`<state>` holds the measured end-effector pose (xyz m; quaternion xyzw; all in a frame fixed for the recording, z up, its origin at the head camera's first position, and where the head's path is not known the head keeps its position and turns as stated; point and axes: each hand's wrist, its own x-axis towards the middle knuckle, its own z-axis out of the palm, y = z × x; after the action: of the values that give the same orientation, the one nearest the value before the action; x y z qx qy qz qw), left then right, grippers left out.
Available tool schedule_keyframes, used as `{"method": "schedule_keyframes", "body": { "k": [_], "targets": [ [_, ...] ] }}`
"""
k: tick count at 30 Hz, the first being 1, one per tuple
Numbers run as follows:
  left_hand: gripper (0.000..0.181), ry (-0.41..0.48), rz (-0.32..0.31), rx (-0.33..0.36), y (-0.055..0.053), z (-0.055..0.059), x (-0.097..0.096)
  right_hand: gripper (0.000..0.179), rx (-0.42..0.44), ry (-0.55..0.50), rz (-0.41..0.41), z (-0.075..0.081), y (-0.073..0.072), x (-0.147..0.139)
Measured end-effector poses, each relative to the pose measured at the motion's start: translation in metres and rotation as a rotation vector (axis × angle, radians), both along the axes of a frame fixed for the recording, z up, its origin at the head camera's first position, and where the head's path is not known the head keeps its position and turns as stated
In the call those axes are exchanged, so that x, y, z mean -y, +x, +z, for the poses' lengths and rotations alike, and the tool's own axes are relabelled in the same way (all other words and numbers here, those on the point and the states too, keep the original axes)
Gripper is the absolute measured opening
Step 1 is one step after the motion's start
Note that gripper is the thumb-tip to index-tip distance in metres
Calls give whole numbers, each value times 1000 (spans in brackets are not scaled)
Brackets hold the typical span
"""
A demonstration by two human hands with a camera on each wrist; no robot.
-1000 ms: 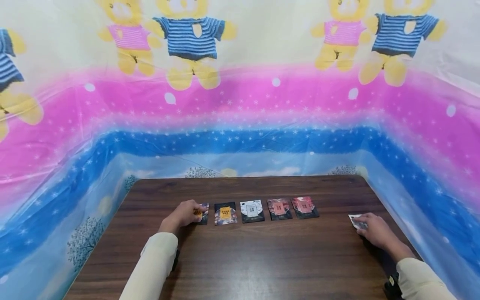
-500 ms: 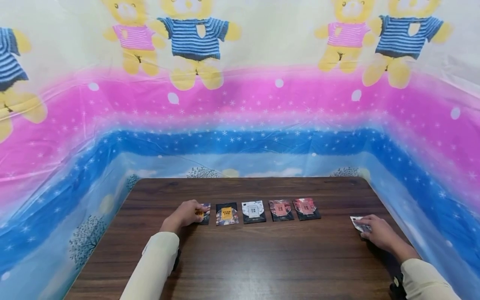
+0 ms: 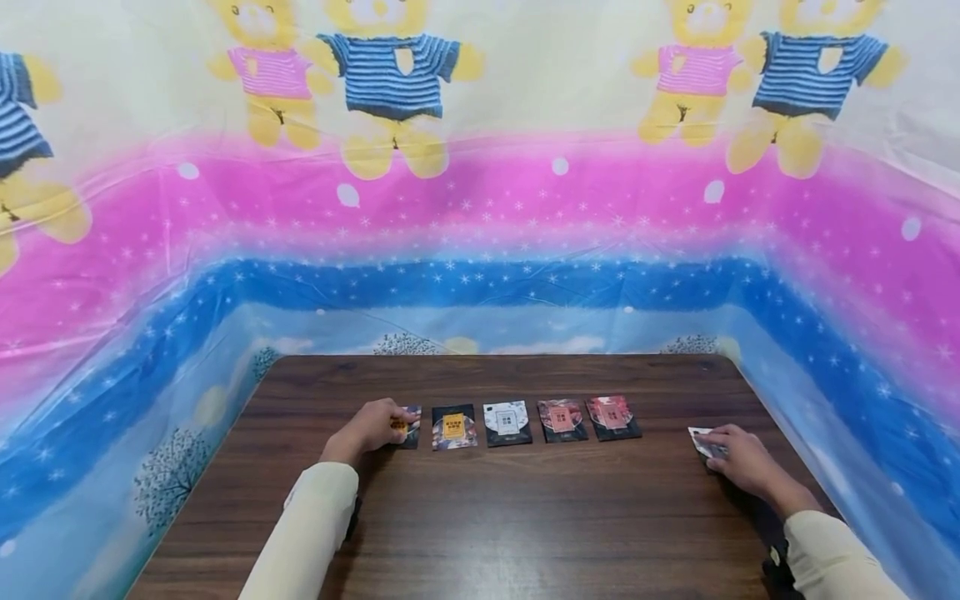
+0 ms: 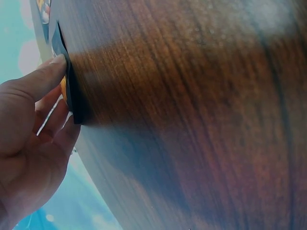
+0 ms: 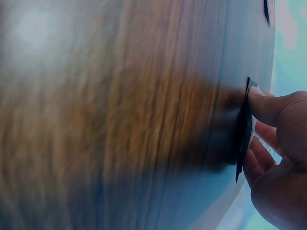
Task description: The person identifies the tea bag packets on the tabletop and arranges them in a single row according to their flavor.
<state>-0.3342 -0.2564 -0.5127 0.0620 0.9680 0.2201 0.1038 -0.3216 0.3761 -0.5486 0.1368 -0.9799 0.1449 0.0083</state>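
Note:
Several flat printed sachets lie in a row across the brown table. My left hand [image 3: 371,425] holds the leftmost sachet [image 3: 409,428], dark with an orange label, thumb and fingers at its edges; it lies flat on the table and the hand covers its left part. To its right are a black sachet with an orange label [image 3: 453,427], a white one [image 3: 507,423] and two red-and-black ones [image 3: 562,419]. Off to the right, my right hand [image 3: 746,460] grips a white-and-grey sachet [image 3: 705,446] between thumb and fingers, close over the table, partly hidden by the hand.
The wood-grain table [image 3: 525,517] has rounded far corners. A cloth backdrop [image 3: 487,275] with bears and pink and blue bands hangs behind and along both sides. In the right wrist view, the dark edge of another sachet [image 5: 267,12] shows at the top.
My right hand shifts slightly right, then back left with the white-and-grey sachet. The left hand stays at the leftmost sachet, and the row keeps its order; the head view moves a little.

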Motion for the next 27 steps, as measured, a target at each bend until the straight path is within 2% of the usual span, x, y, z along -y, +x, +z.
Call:
{"method": "schedule_keyframes", "body": {
  "k": [12, 21, 27],
  "targets": [
    [40, 0, 4, -1, 0, 0, -1, 43, 34, -21, -11, 0, -11, 18],
    [39, 22, 29, 5, -1, -2, -1, 44, 52, -20, -5, -2, -19, 28],
    [39, 6, 8, -10, -1, -1, -1, 43, 37, -28, 11, 0, -25, 38]
  ]
}}
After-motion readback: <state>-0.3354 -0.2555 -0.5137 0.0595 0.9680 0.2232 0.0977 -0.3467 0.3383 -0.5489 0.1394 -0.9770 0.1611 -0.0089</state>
